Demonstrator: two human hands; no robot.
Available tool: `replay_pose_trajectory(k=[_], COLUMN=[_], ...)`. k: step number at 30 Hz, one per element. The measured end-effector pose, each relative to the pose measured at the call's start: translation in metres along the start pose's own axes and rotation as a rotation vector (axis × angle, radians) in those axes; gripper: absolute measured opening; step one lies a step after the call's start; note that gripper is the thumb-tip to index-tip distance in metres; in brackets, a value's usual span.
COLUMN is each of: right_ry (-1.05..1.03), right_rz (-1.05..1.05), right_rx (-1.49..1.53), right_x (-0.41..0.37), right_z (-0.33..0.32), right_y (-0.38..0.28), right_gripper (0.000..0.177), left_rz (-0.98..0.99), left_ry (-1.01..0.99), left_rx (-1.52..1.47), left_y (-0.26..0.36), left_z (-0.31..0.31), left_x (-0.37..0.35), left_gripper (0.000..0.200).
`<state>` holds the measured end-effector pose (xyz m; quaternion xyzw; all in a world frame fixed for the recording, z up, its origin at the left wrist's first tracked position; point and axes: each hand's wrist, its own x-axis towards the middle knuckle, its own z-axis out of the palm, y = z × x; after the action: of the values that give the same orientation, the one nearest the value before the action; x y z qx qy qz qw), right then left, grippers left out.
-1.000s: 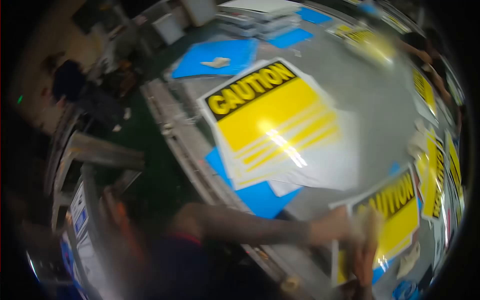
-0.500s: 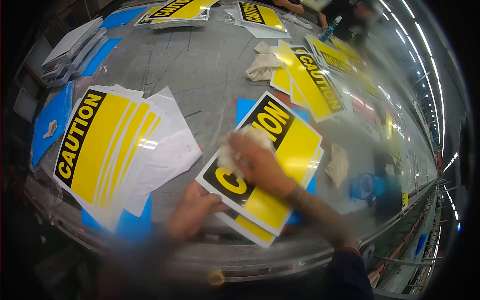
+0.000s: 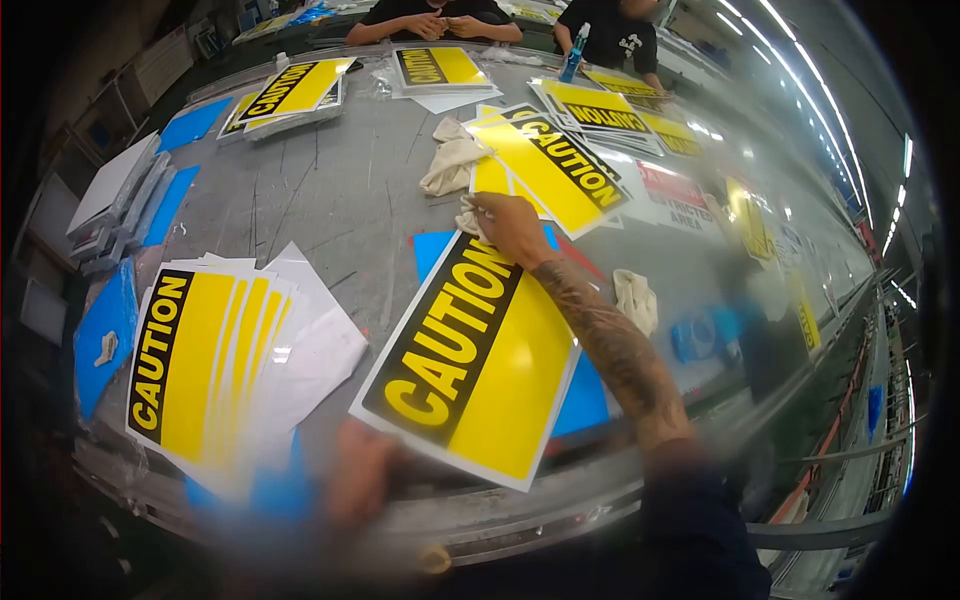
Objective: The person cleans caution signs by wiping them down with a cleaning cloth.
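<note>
A yellow and black CAUTION sign (image 3: 530, 385) lies slanted in front of me, over a blue sheet (image 3: 582, 405). At its upper end my right hand (image 3: 512, 228) is closed on a white cloth (image 3: 466, 217), pressed near the sign's top edge. My left hand (image 3: 362, 472) is at the lower left corner of this sign, smeared by motion; whether its fingers grip the edge cannot be made out. To the left, a fanned stack of CAUTION signs (image 3: 190, 370) rests beside white paper sheets (image 3: 318, 335).
More CAUTION signs (image 3: 560, 165) and a crumpled cloth (image 3: 452, 160) lie beyond my right hand. Another cloth (image 3: 635, 300) is right of my forearm. A blue spray bottle (image 3: 573, 55) stands at the back near two people. Wrapped white panels (image 3: 115, 190) are stacked far left.
My right hand with the cloth has moved from the sign's middle up to its far end, uncovering the lettering. My left hand has shifted down slightly. The view has tilted up, showing more of the people.
</note>
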<state>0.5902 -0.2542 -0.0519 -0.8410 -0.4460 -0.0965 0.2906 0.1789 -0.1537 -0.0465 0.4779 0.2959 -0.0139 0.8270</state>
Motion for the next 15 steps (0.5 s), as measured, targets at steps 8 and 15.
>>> replay_pose_trajectory(k=[8,15], right_ry=[-0.371,0.04], right_rz=[-0.339,-0.118], right_rx=[0.292,0.183], right_x=[-0.113,-0.054], right_z=[0.005,0.035], right_y=[-0.152,-0.048], right_gripper=[0.04,0.023], left_rz=[-0.027,-0.002], left_ry=[0.003,0.05], left_rx=[-0.024,0.002], left_y=[0.003,-0.003], left_z=[-0.002,-0.004], left_x=[0.0,-0.003], left_gripper=[0.041,0.044])
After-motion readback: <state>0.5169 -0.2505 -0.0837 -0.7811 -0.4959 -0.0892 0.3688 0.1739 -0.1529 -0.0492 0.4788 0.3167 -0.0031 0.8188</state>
